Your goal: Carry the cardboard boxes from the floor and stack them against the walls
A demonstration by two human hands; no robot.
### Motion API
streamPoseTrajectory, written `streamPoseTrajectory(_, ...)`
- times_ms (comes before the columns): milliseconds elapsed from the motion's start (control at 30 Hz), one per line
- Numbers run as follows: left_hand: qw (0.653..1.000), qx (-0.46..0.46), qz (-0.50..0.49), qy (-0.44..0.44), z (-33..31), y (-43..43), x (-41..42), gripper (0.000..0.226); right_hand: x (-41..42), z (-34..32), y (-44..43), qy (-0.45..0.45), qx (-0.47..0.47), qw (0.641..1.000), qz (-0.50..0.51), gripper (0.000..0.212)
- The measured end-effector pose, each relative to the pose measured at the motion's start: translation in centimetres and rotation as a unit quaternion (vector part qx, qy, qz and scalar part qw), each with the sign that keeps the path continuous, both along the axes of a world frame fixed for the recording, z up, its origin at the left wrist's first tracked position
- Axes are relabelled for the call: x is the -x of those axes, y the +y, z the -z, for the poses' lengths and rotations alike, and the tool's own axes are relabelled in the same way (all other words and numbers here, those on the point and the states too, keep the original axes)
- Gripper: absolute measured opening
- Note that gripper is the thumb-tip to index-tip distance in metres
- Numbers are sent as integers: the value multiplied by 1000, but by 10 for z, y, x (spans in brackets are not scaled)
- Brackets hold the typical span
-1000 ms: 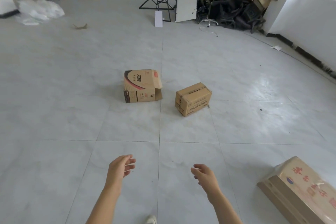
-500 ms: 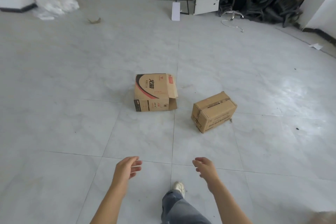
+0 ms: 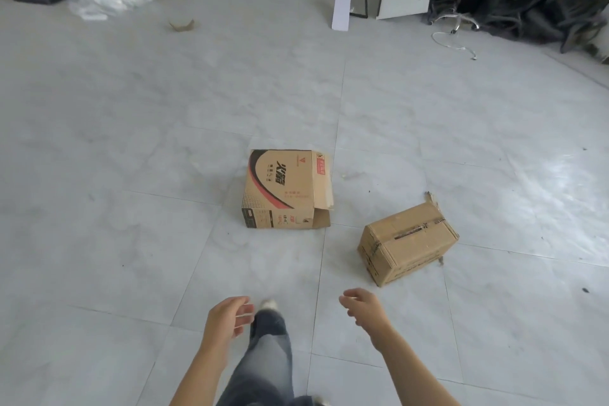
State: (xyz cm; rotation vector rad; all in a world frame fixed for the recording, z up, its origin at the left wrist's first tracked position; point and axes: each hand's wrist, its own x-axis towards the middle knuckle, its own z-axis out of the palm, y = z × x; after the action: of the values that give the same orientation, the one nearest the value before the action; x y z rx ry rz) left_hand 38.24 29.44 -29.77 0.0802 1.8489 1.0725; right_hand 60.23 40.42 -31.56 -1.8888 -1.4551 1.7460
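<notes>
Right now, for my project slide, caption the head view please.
Person, left hand and right hand empty, facing a printed box and a taped box on tiled floor.

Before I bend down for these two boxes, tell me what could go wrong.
The printed box lies with a loose flap open at its right end; lifted there, it may tear or spill whatever is inside.
The plain box has frayed tape and a torn far corner; its seam might split under load.
The boxes lie apart; grabbing both at once, one in the left hand and one in the right hand, risks a weak one-handed grip.
</notes>
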Motion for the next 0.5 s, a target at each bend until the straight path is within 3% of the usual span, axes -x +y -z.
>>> streamPoseTrajectory(133,1000,8,27,-7,18,82,38,18,22,3,73,-7,-11,999,47,21)
streamPoseTrajectory(267,993,-9,115,7,9,186,74,15,45,2,138,-18,-15,992,127,23)
streamPoseTrajectory(500,978,-42,197,51,-11,325,125,19,97,4,202,-12,16,990,140,19)
